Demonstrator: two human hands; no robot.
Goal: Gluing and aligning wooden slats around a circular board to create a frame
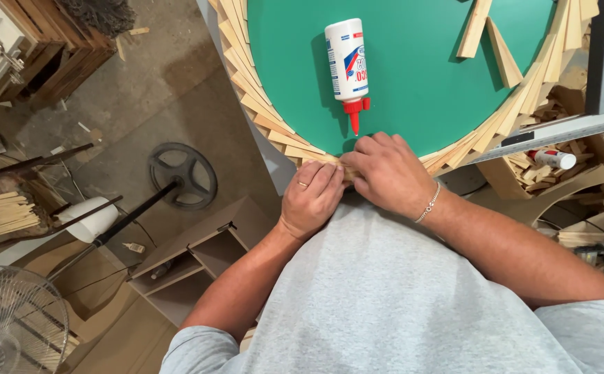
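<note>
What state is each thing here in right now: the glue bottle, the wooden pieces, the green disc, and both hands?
Glue bottle: lying on its side, red cap on, nozzle toward the hands.
Green disc: flat, rimmed with overlapping wood strips.
Two loose strips: lying on the disc, unattached.
Left hand: pressing down on the rim strip.
Right hand: pressing beside it, fingers curled.
Fan: whether it runs cannot be told.

A woodworking shop, this one. Wood offcuts (548,149) heaped in a box, a glue bottle (347,62) on the bench, sawdust across the concrete floor (143,90).
</note>
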